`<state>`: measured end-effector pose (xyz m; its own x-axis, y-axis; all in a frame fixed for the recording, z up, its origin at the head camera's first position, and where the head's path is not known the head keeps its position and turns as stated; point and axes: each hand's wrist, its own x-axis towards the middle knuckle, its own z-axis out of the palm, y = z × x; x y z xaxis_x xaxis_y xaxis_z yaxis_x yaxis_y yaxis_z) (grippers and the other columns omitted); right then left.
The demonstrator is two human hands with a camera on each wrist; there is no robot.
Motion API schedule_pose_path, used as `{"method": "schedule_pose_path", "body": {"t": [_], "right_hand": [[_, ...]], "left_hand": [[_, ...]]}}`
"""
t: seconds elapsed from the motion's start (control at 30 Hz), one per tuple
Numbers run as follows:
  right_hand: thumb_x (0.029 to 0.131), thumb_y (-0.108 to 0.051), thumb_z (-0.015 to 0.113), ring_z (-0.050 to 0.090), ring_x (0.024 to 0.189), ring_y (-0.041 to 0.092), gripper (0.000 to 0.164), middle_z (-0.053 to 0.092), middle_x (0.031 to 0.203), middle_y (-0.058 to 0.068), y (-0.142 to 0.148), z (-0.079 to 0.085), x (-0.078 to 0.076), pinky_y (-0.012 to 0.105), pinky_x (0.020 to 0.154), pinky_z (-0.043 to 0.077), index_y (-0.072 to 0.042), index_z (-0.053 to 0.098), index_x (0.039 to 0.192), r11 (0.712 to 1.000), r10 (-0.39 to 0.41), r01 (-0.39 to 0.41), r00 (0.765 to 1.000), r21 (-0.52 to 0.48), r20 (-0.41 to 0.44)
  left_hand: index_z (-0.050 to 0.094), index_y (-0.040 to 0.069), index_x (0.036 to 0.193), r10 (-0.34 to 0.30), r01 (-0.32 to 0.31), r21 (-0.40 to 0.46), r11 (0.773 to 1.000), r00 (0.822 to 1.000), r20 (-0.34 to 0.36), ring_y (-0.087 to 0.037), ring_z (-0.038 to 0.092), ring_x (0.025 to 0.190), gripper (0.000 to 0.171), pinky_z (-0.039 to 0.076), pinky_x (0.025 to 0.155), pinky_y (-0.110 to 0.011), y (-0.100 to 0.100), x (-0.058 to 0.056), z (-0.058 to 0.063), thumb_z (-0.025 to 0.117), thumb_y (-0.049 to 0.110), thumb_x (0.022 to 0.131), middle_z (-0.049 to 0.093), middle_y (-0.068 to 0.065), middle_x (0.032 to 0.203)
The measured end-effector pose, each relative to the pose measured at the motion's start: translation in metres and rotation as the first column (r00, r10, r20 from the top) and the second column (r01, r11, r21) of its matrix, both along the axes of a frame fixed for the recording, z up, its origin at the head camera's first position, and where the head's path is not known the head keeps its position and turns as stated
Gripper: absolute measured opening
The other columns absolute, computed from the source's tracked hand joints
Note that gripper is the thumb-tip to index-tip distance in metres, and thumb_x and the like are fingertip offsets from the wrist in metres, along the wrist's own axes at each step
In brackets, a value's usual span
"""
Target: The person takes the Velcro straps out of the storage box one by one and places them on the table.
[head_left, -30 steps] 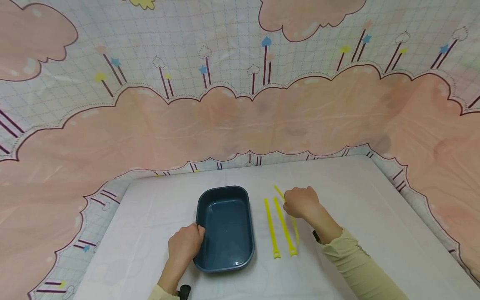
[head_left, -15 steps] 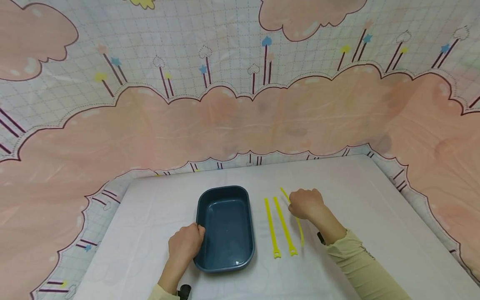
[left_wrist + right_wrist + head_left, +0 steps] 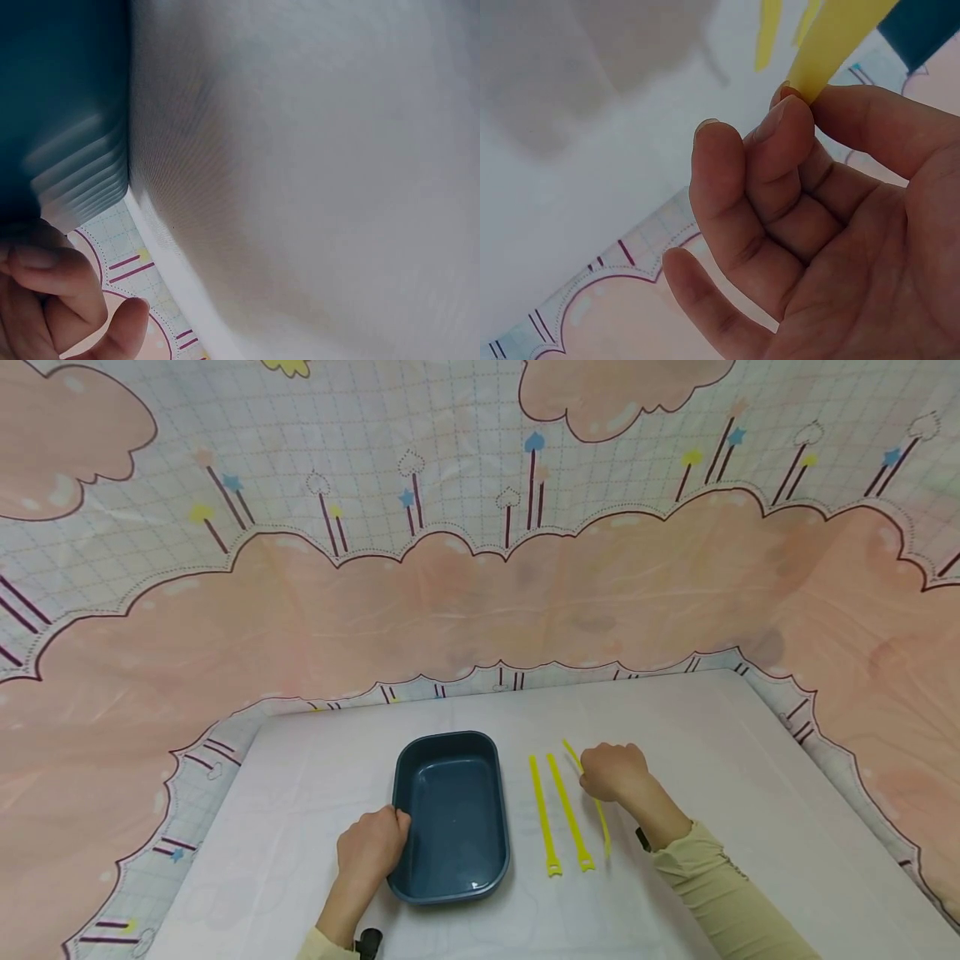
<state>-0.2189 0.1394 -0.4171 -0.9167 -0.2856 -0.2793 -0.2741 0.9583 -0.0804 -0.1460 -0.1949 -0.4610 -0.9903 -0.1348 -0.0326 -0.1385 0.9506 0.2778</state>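
Note:
A dark blue rectangular tray [image 3: 452,860] stands on the table in the head view. My left hand [image 3: 372,843] grips its left wall at the rim; in the left wrist view the curled fingers [image 3: 64,277] show beside the tray's ribbed side. To the right of the tray, my right hand [image 3: 617,772] holds a thin yellow cable tie [image 3: 603,827] over the table. The right wrist view shows that yellow tie [image 3: 840,45] pinched between thumb and fingertips, the little finger held apart. Two more yellow ties, one [image 3: 543,818] and another [image 3: 570,814], lie side by side between tray and right hand, slotted ends toward me.
A white cloth covers the table [image 3: 315,760]. Patterned fabric [image 3: 480,610] with clouds and lollipop shapes rises behind it and along both sides. A dark wrist device [image 3: 368,943] sits under the left forearm.
My right hand has moved a little to the right and toward me with the pinched cable tie. The left hand, the tray and the two lying ties have stayed in place.

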Motion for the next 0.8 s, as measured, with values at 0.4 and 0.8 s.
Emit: {"method": "schedule_pose_path", "body": {"t": [0.4, 0.8], "right_hand": [[0.092, -0.016, 0.062, 0.050, 0.061, 0.022, 0.018, 0.052, 0.068, 0.003, 0.004, -0.014, -0.004, 0.045, 0.073, 0.041, -0.008, 0.056, 0.078, 1.000, -0.001, 0.001, 1.000, -0.017, 0.021], [0.091, -0.016, 0.063, 0.050, 0.063, 0.023, 0.012, 0.055, 0.071, 0.004, 0.003, -0.023, -0.006, 0.045, 0.073, 0.042, -0.005, 0.061, 0.087, 1.000, -0.013, 0.014, 1.000, -0.022, 0.028]], "left_hand": [[0.051, 0.007, 0.063, -0.002, 0.002, 0.006, 1.000, 1.000, -0.003, -0.021, 0.045, 0.049, 0.035, 0.036, 0.045, -0.035, 0.000, 0.000, 0.001, 0.044, 0.019, 0.095, 0.045, -0.005, 0.054], [0.050, 0.008, 0.063, 0.002, -0.002, 0.008, 1.000, 1.000, 0.000, -0.020, 0.045, 0.048, 0.035, 0.035, 0.046, -0.033, 0.001, 0.001, 0.002, 0.043, 0.019, 0.095, 0.044, -0.005, 0.054]]}}
